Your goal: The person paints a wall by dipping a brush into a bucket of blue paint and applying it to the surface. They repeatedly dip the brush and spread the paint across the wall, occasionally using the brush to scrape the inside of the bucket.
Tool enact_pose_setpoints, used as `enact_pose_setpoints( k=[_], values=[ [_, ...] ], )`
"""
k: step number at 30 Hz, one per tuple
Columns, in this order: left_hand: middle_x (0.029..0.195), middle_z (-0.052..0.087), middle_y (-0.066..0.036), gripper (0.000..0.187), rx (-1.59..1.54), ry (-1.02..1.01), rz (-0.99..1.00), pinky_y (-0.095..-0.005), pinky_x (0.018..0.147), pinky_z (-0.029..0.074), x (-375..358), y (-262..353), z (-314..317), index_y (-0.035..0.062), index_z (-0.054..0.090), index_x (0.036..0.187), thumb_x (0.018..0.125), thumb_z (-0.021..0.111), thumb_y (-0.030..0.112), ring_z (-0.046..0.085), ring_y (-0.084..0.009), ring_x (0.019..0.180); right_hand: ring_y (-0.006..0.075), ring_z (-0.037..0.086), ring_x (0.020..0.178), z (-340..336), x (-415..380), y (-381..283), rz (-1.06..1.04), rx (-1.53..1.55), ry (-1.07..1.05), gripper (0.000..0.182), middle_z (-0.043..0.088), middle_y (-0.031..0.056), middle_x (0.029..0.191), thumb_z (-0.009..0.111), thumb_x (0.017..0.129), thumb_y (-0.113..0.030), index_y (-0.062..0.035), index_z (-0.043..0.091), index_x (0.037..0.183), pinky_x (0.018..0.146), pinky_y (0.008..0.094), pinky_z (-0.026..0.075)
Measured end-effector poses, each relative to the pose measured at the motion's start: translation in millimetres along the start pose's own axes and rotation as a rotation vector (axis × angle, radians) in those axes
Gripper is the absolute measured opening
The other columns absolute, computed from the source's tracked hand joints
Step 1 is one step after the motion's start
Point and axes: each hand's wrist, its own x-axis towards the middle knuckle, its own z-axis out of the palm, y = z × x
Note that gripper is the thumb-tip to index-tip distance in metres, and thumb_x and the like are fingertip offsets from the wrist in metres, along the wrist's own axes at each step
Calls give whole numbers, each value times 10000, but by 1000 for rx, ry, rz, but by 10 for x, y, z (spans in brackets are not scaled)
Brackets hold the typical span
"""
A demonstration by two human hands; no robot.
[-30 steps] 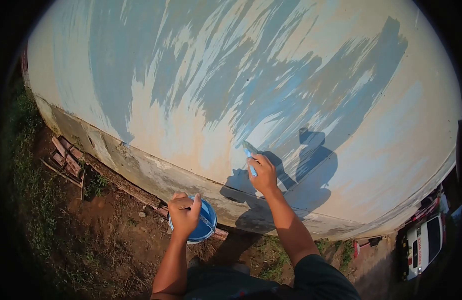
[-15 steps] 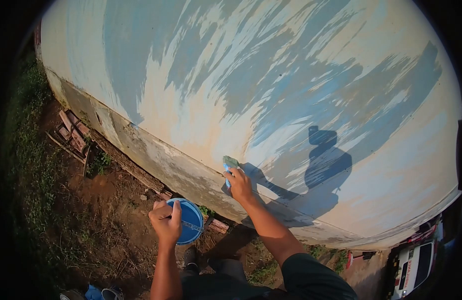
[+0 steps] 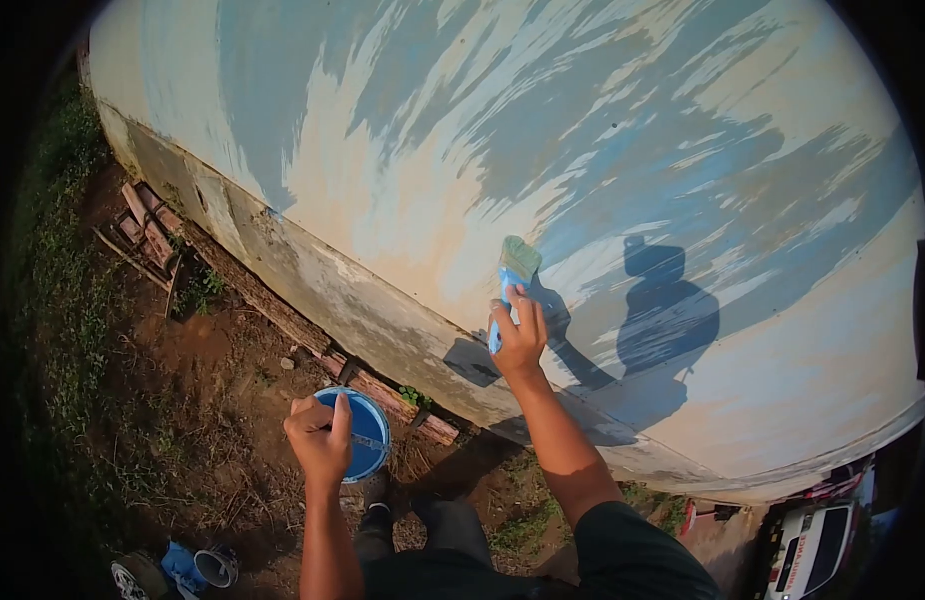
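Observation:
A paintbrush (image 3: 521,259) with a blue handle is gripped in my right hand (image 3: 523,338), its paint-coated bristles up against the wall. That wall (image 3: 388,250) is pale cream, streaked with broad grey-blue strokes, and my shadow falls across it on the right. Low on the left, my left hand (image 3: 320,440) is closed in a fist at the near side of a blue bucket (image 3: 386,440), holding it up. Blue paint shows inside the bucket, and a thin strip crosses its opening.
Along the wall's stained base lie wooden logs (image 3: 253,298) and broken planks (image 3: 148,222). Containers (image 3: 217,566) and a blue bag (image 3: 183,562) sit on the ground at lower left. A white vehicle (image 3: 815,550) is parked at lower right.
My right hand has moved the brush up and to the right on the wall. The left hand and bucket have shifted slightly left in view, with the bucket still held.

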Motion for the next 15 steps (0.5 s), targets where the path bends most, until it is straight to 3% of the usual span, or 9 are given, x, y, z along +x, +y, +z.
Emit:
enact_pose_setpoints(
  k=[2,4,6,7,8,12,15],
  values=[
    [526,428,-87,399,39,-43,-51,-405,582,276,-5,-47,-18,-29,538,566,880,764,71,327,-205,538,377,679,1013,420,-548,-15,-5,78,-102,228,665,146,1067,744,785,32,-53,740,997,859,472,572],
    [528,433,-91,406,81,-90,-102,-409,564,269,-11,-13,-59,-36,537,573,884,769,85,322,-209,533,348,672,992,599,-833,-61,33,156,-532,250,659,119,1106,762,784,6,-56,728,1024,811,469,575],
    [538,449,-94,398,89,-138,-188,-406,531,274,-7,62,-91,-45,553,606,899,770,117,340,-201,530,344,661,973,449,-677,51,113,199,-445,269,647,108,1107,777,775,5,-45,717,1033,772,472,568],
    [538,449,-94,398,93,-141,-191,-406,531,274,-19,40,-110,-45,553,606,899,770,117,340,-201,530,339,658,1080,333,-551,140,182,180,-478,285,656,99,1175,789,789,-23,-79,744,1064,804,481,590],
    [546,467,-95,382,62,-159,-236,-392,525,293,-34,5,-105,-46,566,630,906,767,126,365,-182,534,346,664,1058,135,-348,160,189,183,-385,295,663,116,1154,785,776,-6,-68,742,1062,819,473,585],
    [576,524,-84,307,-24,-280,-328,-336,531,363,-28,3,-102,-41,615,725,917,766,144,443,-116,563,391,695,996,-469,367,172,-43,-11,135,201,677,190,1090,753,759,68,9,754,952,865,453,591],
    [605,567,-67,256,-58,-371,-385,-313,545,395,-5,49,-69,-39,638,797,916,766,148,473,-94,576,388,697,1004,-436,338,147,-13,-84,171,197,687,176,1082,750,745,60,-14,764,928,874,440,594]
  ],
)
